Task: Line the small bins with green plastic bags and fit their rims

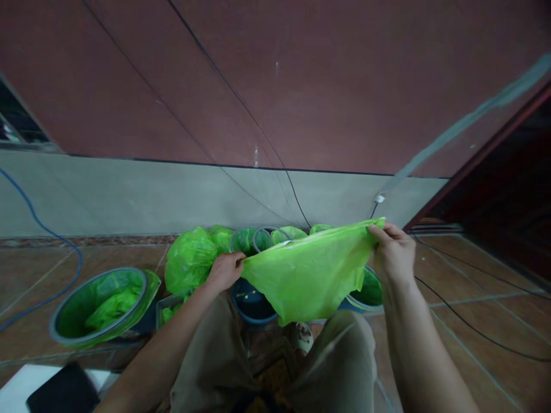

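A bright green plastic bag (pixel 314 269) is stretched out between my two hands above my knees. My left hand (pixel 226 269) pinches its left corner, and my right hand (pixel 392 246), a little higher, grips the upper right corner. The bag hangs down in a loose fold and covers part of what stands behind it. Below its left part is a dark blue bucket (pixel 253 301) with small yellow marks inside. Close to my right wrist, a bin lined in green (pixel 371 289) shows partly from behind the bag.
On the left stands a wide grey-rimmed bin (pixel 101 304) with green bags inside. A heap of green bags (pixel 191 261) and lined rings (pixel 262 238) lie along the wall. A blue hose (pixel 43 226) and black cables (pixel 473 327) cross the tiles. A black object (pixel 64 390) lies at lower left.
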### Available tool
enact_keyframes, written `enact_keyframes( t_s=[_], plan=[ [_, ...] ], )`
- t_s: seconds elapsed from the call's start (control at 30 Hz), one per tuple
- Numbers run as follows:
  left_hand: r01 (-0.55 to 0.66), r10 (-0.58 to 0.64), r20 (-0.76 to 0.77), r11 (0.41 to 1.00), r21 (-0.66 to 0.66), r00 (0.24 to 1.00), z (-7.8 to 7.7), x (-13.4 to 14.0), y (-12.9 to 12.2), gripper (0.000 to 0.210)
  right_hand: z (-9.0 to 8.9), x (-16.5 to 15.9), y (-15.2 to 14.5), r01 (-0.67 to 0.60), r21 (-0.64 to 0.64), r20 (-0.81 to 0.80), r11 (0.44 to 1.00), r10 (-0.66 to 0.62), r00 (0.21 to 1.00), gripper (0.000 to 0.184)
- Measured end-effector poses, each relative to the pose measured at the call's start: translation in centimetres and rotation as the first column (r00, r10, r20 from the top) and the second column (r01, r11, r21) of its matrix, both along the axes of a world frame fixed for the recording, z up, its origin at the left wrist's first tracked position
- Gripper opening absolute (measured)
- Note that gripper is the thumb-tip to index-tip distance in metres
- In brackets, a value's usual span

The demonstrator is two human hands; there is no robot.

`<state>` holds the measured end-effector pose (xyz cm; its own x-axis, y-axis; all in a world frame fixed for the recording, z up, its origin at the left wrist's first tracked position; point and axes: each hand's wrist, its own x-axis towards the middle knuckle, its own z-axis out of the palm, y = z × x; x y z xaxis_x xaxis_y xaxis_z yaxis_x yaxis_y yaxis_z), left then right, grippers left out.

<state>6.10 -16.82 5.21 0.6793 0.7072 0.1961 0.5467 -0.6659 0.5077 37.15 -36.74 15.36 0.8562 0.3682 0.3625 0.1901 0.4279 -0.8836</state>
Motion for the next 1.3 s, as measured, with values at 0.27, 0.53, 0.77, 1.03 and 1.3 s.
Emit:
enact_keyframes(
  t_s=[0.27, 0.53, 0.77, 1.03, 1.3],
  plan=[
    [0.214, -0.211, 0.040, 0.972, -0.094, 0.977, 0.8, -2.7, -0.1, 0.025, -1.7, 2.1, 0.5, 0.021, 0.044, -0.117, 0.999, -0.016, 0.993, 0.020],
    [0.196, -0.231, 0.054, 0.910, 0.367, 0.971, 2.8, -3.4, -2.5, 0.018, -4.6, 5.2, 0.6, 0.062, 0.023, -0.222, 0.998, -0.056, 0.973, 0.017],
    [-0.176, -0.061, 0.462, 0.874, 0.453, 0.885, 3.4, -2.9, -2.0, 0.014, -7.3, 5.6, -0.2, 0.092, -0.050, -0.297, 0.995, -0.102, 0.949, 0.016],
    [0.105, -0.065, 0.622, 0.994, -0.028, 0.780, 6.7, -3.5, -3.1, 0.016, -8.4, 6.0, -0.6, 0.120, -0.030, -0.400, 0.992, -0.122, 0.908, 0.024],
    [0.713, -0.675, 0.234, 0.679, -0.174, 0.700, 12.1, -4.3, -5.4, 0.029, -7.8, 7.4, -0.4, -0.058, -0.056, -0.433, 0.997, 0.028, 0.901, 0.015]
  ],
)
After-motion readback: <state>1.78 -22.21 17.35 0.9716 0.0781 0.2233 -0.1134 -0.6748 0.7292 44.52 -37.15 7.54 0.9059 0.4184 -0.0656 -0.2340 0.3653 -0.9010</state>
